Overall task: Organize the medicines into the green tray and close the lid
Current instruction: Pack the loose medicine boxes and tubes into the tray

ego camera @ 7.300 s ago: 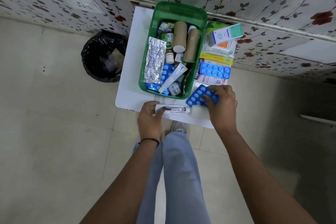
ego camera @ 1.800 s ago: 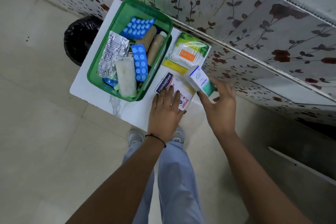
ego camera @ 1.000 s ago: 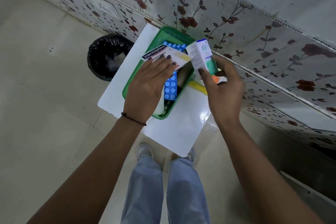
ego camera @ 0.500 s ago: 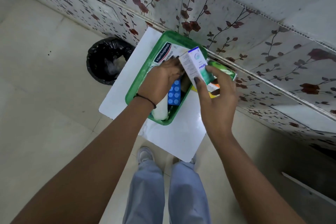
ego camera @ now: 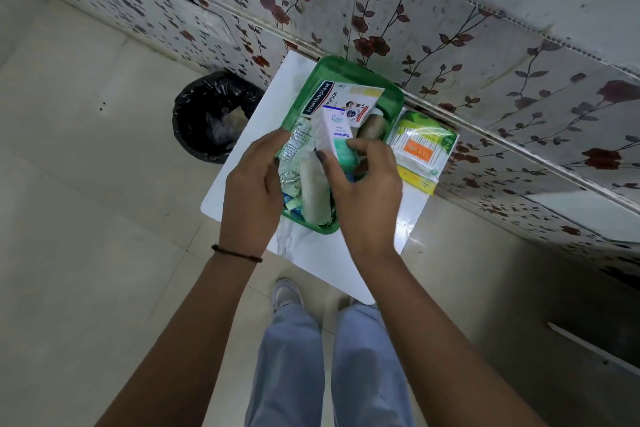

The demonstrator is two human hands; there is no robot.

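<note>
The green tray (ego camera: 393,95) stands on a small white table (ego camera: 349,258) against the wall, full of medicines. A Hansaplast box (ego camera: 334,97) lies across its far end. Below it I see foil strips (ego camera: 294,146) and a pale roll (ego camera: 313,189). My right hand (ego camera: 367,191) grips a white and teal Optibes box (ego camera: 337,135) upright over the middle of the tray. My left hand (ego camera: 254,184) hovers over the tray's left rim, fingers loosely curled, holding nothing. No lid is in view.
A pack of cotton buds (ego camera: 422,146) lies on a yellow packet (ego camera: 417,178) on the table, right of the tray. A bin with a black bag (ego camera: 214,118) stands on the floor to the left. The flowered wall (ego camera: 415,10) runs close behind.
My left hand has let go of the Hansaplast box, which now lies in the tray's far end, and drawn back. My right hand has brought the Optibes box over the tray's middle.
</note>
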